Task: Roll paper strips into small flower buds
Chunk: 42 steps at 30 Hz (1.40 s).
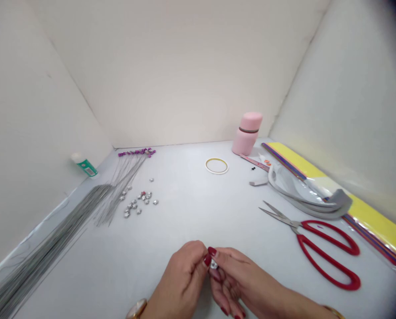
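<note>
Low in the head view, my two hands meet over the white table (191, 208). My left hand (184, 279) is closed, its fingertips pinched against a small silver bead (214, 264). My right hand (238, 279) is also closed, holding the same bead between thumb and fingers. A watch sits on my left wrist. A scatter of several similar silver beads (138, 201) lies on the table to the far left of my hands, beside thin wires (118, 186) tipped with purple beads (136, 152).
A long bundle of grey wires (41, 252) runs along the left edge, near a green-and-white glue bottle (84, 165). Red-handled scissors (320, 241) lie at right, with grey strips (304, 195), yellow sheets (367, 208), a pink flask (247, 133) and a tape ring (217, 165).
</note>
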Each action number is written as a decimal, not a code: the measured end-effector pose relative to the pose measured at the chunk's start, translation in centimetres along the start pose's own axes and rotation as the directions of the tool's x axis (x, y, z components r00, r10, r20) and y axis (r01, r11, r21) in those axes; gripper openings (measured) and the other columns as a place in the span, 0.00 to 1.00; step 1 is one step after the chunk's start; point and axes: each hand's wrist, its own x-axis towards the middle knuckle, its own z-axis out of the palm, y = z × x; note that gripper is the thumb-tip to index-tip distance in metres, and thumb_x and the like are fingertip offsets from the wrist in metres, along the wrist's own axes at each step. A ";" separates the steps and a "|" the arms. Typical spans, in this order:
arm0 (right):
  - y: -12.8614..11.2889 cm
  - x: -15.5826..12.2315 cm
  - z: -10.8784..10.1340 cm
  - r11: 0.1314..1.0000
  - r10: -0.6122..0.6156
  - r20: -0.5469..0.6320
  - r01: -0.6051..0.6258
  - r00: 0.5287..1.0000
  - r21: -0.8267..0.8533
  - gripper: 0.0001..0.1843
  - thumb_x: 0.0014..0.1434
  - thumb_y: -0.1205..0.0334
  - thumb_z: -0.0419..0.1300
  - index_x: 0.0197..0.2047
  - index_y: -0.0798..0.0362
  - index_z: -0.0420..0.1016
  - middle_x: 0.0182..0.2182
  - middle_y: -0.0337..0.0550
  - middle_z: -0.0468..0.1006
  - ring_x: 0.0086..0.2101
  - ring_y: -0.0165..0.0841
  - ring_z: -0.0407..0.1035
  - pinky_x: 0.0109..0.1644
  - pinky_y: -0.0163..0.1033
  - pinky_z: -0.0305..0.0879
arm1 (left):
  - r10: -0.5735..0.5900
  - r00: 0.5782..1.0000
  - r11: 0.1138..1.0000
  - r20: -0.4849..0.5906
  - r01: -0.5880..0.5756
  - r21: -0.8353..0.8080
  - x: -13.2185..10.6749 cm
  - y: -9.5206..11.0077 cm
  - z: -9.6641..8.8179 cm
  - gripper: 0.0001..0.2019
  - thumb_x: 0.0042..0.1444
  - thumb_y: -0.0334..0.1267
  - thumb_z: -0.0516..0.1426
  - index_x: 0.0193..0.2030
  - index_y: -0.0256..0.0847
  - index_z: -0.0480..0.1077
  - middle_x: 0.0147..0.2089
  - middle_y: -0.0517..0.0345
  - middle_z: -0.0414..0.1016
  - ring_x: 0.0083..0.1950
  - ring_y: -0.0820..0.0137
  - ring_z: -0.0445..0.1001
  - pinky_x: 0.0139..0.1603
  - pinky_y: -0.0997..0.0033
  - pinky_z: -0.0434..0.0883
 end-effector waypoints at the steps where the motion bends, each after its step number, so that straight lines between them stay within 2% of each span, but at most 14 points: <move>1: 0.0 0.0 0.0 1.000 -0.004 0.003 0.004 1.000 -0.008 0.23 0.56 0.42 0.44 0.24 0.53 0.57 0.10 0.32 0.66 0.08 0.20 0.54 0.10 0.23 0.46 | -0.086 0.995 0.982 0.042 0.092 -0.164 0.0 0.2 0.1 0.13 0.61 0.37 0.41 0.26 0.41 0.59 0.25 0.58 0.66 0.28 0.70 0.66 0.33 0.72 0.62; 3: 0.1 0.1 0.0 1.000 -0.011 0.004 0.011 1.000 -0.025 0.22 0.57 0.43 0.44 0.24 0.53 0.58 0.10 0.32 0.65 0.08 0.19 0.53 0.10 0.23 0.46 | -0.167 0.975 0.873 0.150 0.217 -0.437 0.0 0.3 0.3 0.14 0.62 0.41 0.41 0.29 0.41 0.60 0.23 0.60 0.68 0.27 0.71 0.67 0.33 0.72 0.64; 4: 0.2 0.1 0.0 0.999 -0.015 0.001 0.015 1.000 -0.029 0.22 0.57 0.43 0.44 0.24 0.53 0.58 0.10 0.32 0.66 0.08 0.19 0.53 0.10 0.23 0.46 | -0.179 0.968 0.816 0.176 0.246 -0.523 0.0 0.3 0.4 0.14 0.62 0.42 0.41 0.29 0.41 0.60 0.22 0.61 0.68 0.26 0.71 0.68 0.33 0.71 0.64; 6: 0.3 0.2 0.0 1.000 -0.025 -0.023 0.024 0.999 -0.016 0.23 0.57 0.43 0.44 0.24 0.54 0.58 0.10 0.32 0.66 0.08 0.19 0.53 0.10 0.23 0.45 | -0.212 0.964 0.752 0.158 0.264 -0.604 0.0 0.0 0.5 0.14 0.61 0.44 0.44 0.29 0.40 0.60 0.21 0.61 0.67 0.25 0.71 0.68 0.32 0.72 0.64; 10: 0.3 0.2 -0.2 0.997 -0.053 -0.087 0.058 0.995 0.054 0.23 0.56 0.42 0.46 0.25 0.54 0.60 0.09 0.31 0.65 0.08 0.19 0.51 0.10 0.23 0.44 | -0.302 0.952 0.731 0.041 0.259 -0.631 0.1 -0.5 0.4 0.13 0.59 0.45 0.48 0.28 0.39 0.62 0.23 0.60 0.67 0.27 0.73 0.67 0.31 0.74 0.63; 14: 0.4 0.2 -0.1 0.995 -0.059 -0.068 0.065 0.996 0.082 0.25 0.53 0.38 0.47 0.24 0.54 0.59 0.09 0.33 0.66 0.07 0.19 0.52 0.10 0.23 0.45 | -0.263 0.965 0.745 -0.004 0.200 -0.637 0.2 -0.2 0.5 0.08 0.54 0.41 0.55 0.34 0.37 0.67 0.26 0.58 0.71 0.29 0.71 0.70 0.32 0.73 0.64; 16: 0.3 0.2 0.1 0.992 -0.062 -0.069 0.069 0.996 0.102 0.27 0.52 0.36 0.46 0.24 0.55 0.59 0.09 0.34 0.66 0.07 0.19 0.54 0.10 0.23 0.44 | -0.272 0.962 0.771 -0.037 0.195 -0.607 0.2 0.0 0.5 0.08 0.53 0.40 0.56 0.31 0.36 0.69 0.24 0.58 0.71 0.26 0.71 0.71 0.31 0.72 0.65; 20: 0.2 0.2 0.2 0.986 -0.075 -0.039 0.080 0.996 0.148 0.30 0.52 0.34 0.43 0.25 0.56 0.62 0.11 0.37 0.69 0.08 0.21 0.57 0.11 0.24 0.47 | -0.284 0.958 0.748 -0.025 0.205 -0.631 0.2 0.3 0.4 0.10 0.54 0.40 0.54 0.25 0.38 0.66 0.19 0.62 0.70 0.20 0.73 0.70 0.26 0.73 0.65; 22: 0.1 0.3 0.2 0.984 -0.087 -0.015 0.089 0.996 0.155 0.28 0.52 0.36 0.46 0.25 0.56 0.62 0.12 0.37 0.69 0.08 0.21 0.58 0.11 0.24 0.46 | -0.284 0.959 0.718 -0.002 0.211 -0.664 0.2 0.3 0.4 0.11 0.54 0.41 0.54 0.25 0.38 0.64 0.17 0.63 0.70 0.19 0.73 0.70 0.26 0.73 0.65; 26: 0.2 0.4 0.0 0.982 -0.083 -0.019 0.085 0.996 0.168 0.23 0.52 0.41 0.52 0.24 0.55 0.59 0.11 0.35 0.68 0.08 0.19 0.55 0.10 0.24 0.46 | -0.299 0.953 0.729 -0.049 0.195 -0.656 0.2 0.0 0.7 0.11 0.52 0.42 0.56 0.25 0.37 0.66 0.19 0.61 0.71 0.23 0.71 0.71 0.28 0.73 0.66; 30: 0.5 0.4 0.0 0.986 -0.076 -0.024 0.079 0.997 0.144 0.27 0.53 0.37 0.46 0.24 0.55 0.59 0.10 0.35 0.67 0.07 0.20 0.55 0.10 0.24 0.45 | -0.307 0.943 0.796 -0.125 0.183 -0.577 0.0 -0.1 0.6 0.07 0.50 0.39 0.58 0.30 0.36 0.70 0.27 0.56 0.74 0.29 0.69 0.72 0.32 0.73 0.67; 32: 0.5 0.4 0.1 0.988 -0.105 -0.053 0.110 0.993 0.110 0.27 0.55 0.37 0.44 0.26 0.55 0.59 0.12 0.35 0.68 0.09 0.20 0.57 0.11 0.24 0.46 | -0.318 0.940 0.791 -0.121 0.192 -0.581 0.0 -0.3 0.5 0.07 0.51 0.39 0.57 0.28 0.36 0.70 0.26 0.57 0.73 0.28 0.70 0.71 0.32 0.73 0.67; 37: 0.4 0.2 0.0 0.962 -0.270 -0.096 0.265 0.958 -0.065 0.19 0.58 0.47 0.49 0.28 0.56 0.60 0.18 0.35 0.69 0.15 0.21 0.62 0.18 0.25 0.52 | -0.381 0.918 0.703 -0.107 0.213 -0.679 0.1 -0.8 0.5 0.09 0.51 0.40 0.57 0.27 0.36 0.68 0.22 0.59 0.72 0.27 0.71 0.70 0.32 0.73 0.66; 42: 0.3 0.3 0.0 0.976 -0.216 -0.043 0.216 0.976 -0.001 0.18 0.59 0.47 0.47 0.29 0.55 0.60 0.16 0.34 0.68 0.12 0.20 0.59 0.16 0.25 0.49 | -0.382 0.922 0.700 -0.061 0.245 -0.671 0.1 -0.7 0.3 0.09 0.51 0.39 0.58 0.36 0.36 0.71 0.27 0.56 0.75 0.30 0.70 0.72 0.36 0.71 0.67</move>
